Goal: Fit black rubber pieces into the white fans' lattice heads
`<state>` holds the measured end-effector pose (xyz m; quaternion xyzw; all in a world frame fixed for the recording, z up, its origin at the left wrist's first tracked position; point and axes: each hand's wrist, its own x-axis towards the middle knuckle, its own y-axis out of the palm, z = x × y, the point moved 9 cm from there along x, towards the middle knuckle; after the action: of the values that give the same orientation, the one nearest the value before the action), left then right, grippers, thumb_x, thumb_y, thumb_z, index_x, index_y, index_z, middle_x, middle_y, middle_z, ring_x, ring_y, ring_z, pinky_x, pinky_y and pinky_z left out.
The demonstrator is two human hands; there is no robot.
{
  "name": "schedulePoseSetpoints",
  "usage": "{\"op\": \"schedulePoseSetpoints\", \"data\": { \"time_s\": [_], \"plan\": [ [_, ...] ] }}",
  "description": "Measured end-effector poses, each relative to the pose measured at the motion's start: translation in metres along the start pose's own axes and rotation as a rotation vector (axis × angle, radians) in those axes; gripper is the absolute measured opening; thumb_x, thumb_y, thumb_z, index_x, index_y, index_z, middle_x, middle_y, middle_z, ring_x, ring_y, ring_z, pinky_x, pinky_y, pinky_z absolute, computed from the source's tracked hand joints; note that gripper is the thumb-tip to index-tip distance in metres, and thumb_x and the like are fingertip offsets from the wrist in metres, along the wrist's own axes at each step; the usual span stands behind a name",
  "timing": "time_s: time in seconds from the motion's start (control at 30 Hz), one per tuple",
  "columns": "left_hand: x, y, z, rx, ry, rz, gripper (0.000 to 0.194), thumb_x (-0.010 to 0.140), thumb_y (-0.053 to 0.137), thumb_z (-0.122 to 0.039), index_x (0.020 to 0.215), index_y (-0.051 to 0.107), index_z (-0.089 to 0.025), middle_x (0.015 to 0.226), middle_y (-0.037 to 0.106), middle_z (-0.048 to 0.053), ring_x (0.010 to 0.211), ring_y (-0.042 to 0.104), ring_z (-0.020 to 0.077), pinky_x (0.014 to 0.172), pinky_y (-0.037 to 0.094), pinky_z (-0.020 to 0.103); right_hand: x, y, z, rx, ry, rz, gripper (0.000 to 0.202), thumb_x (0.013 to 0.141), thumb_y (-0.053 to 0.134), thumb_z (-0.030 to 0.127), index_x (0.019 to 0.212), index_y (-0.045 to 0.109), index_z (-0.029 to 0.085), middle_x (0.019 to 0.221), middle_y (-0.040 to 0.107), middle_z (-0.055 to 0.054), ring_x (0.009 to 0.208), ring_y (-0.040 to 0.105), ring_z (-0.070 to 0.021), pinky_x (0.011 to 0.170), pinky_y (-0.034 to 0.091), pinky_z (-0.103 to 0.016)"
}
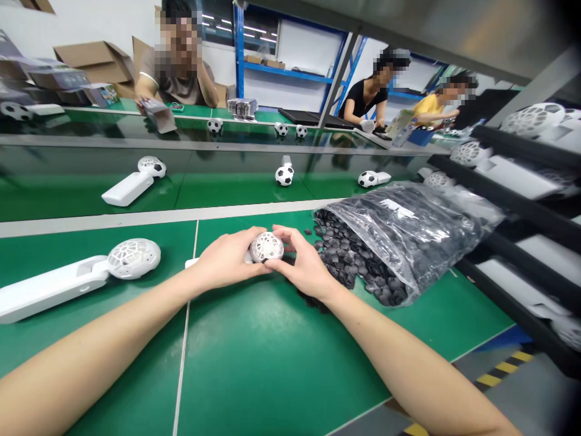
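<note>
At the left, a white handle with a latticed head lies on the tabletop; it sits near the left forearm, so an outward swing of that arm could knock it. The left hand reaches in from the side, back of the hand up, its fingers and thumb closed on a small latticed ball. The ball is between the two hands, just over the tabletop; its rounded shell could slip or turn if the fingertips press unevenly. The right hand grips the opposite side, fingers bent over the top and thumb low at the front edge. Its wrist is just beside loose black pieces, which a sideways sweep could scatter. Farther right, the plastic bag lies with its mouth open, so a bump or tug could spill more pieces.
</note>
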<state>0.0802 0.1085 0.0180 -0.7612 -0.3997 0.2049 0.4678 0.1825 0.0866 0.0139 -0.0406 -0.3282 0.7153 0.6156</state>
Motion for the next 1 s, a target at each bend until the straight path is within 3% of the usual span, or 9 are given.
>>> {"op": "schedulePoseSetpoints", "data": {
  "time_s": [0.13,0.33,0.5,0.6,0.7,0.83,1.0],
  "plan": [
    [-0.001,0.0,-0.001,0.004,-0.007,-0.007,0.057,0.069,0.057,-0.055,0.118,0.042,-0.029,0.107,0.061,0.0,0.091,0.058,0.0244,0.071,0.043,0.032,0.001,0.001,0.001,-0.003,-0.009,0.031,0.047,0.071,0.064,0.019,0.114,0.044,0.023,0.114,0.052,-0.005,0.106,0.049,-0.0189,0.091,0.041,-0.035],
    [0.001,0.002,0.005,-0.022,-0.03,-0.026,0.058,0.067,0.057,-0.056,0.118,0.044,-0.031,0.11,0.06,-0.001,0.093,0.057,0.0228,0.073,0.043,0.031,0.001,0.006,0.001,-0.043,-0.025,0.045,0.046,0.072,0.062,0.019,0.114,0.045,0.022,0.118,0.051,-0.005,0.108,0.047,-0.0199,0.089,0.042,-0.035],
    [0.003,0.003,0.009,-0.017,-0.057,-0.009,0.055,0.067,0.057,-0.054,0.116,0.045,-0.031,0.108,0.061,-0.001,0.092,0.057,0.023,0.072,0.043,0.03,0.007,0.003,-0.007,0.017,0.035,0.059,0.042,0.073,0.06,0.02,0.113,0.046,0.021,0.114,0.054,-0.005,0.102,0.052,-0.0173,0.076,0.047,-0.028],
    [0.004,0.004,0.011,0.016,-0.057,0.007,0.059,0.066,0.059,-0.049,0.119,0.042,-0.029,0.113,0.059,0.0,0.095,0.056,0.0243,0.074,0.043,0.032,0.012,-0.017,-0.019,-0.029,0.118,0.032,0.026,0.075,0.061,0.026,0.099,0.055,0.02,0.099,0.06,-0.003,0.089,0.057,-0.0153,0.07,0.046,-0.026],
    [0.005,0.0,0.013,0.136,-0.045,-0.022,0.055,0.069,0.056,-0.036,0.121,0.042,-0.026,0.112,0.059,0.003,0.094,0.056,0.0261,0.077,0.042,0.036,0.011,-0.033,-0.025,-0.278,0.144,0.042,0.007,0.076,0.061,0.026,0.077,0.062,0.02,0.08,0.06,-0.001,0.074,0.055,-0.0129,0.069,0.043,-0.026],
    [0.005,-0.003,0.015,0.271,-0.005,-0.073,0.058,0.068,0.046,-0.015,0.124,0.042,-0.027,0.112,0.059,0.004,0.101,0.05,0.0264,0.083,0.039,0.039,0.006,-0.016,-0.019,-0.499,0.089,0.204,0.006,0.074,0.065,0.025,0.077,0.067,0.021,0.08,0.059,-0.002,0.077,0.053,-0.0139,0.071,0.04,-0.026],
    [0.006,-0.001,0.017,0.28,0.053,-0.08,0.06,0.067,0.043,-0.009,0.125,0.044,-0.026,0.107,0.058,0.005,0.1,0.048,0.0242,0.088,0.036,0.04,0.003,0.011,-0.007,-0.754,0.0,0.335,0.014,0.083,0.055,0.026,0.081,0.067,0.02,0.078,0.061,-0.005,0.08,0.05,-0.0177,0.071,0.037,-0.028]
  ]
}}
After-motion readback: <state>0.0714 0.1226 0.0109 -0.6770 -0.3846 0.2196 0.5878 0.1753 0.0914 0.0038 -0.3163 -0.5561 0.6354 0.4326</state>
